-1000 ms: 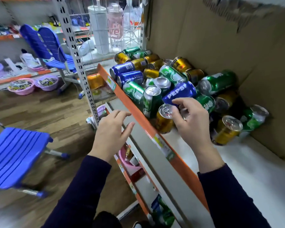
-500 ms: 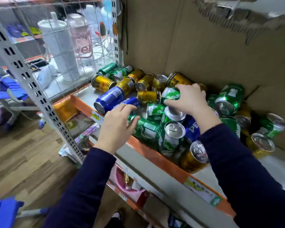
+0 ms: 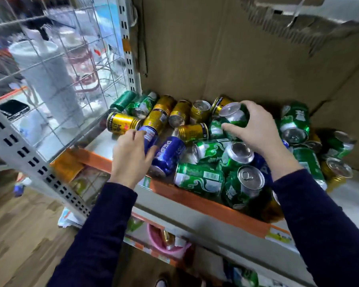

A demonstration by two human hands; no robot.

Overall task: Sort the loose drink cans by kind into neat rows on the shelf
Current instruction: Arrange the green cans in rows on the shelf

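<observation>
Curling round a green can (image 3: 235, 114) on top of the heap, the right grip (image 3: 257, 131) has its thumb on one side and fingers wrapped over the other. The left grip (image 3: 131, 156) closes on a blue can (image 3: 150, 134). Such cans are likely stiff yet easily dented, smooth and quick to roll, so mid-body looks the surest hold. Just right of the left grip lies another blue can (image 3: 169, 156); gold cans (image 3: 121, 123) lie beyond it. Below the shelf (image 3: 205, 204), a pink tub (image 3: 153, 240) holds items too blurred to name.

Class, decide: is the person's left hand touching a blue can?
Touching. The head view shows the left hand with fingers curled round a blue can.
</observation>
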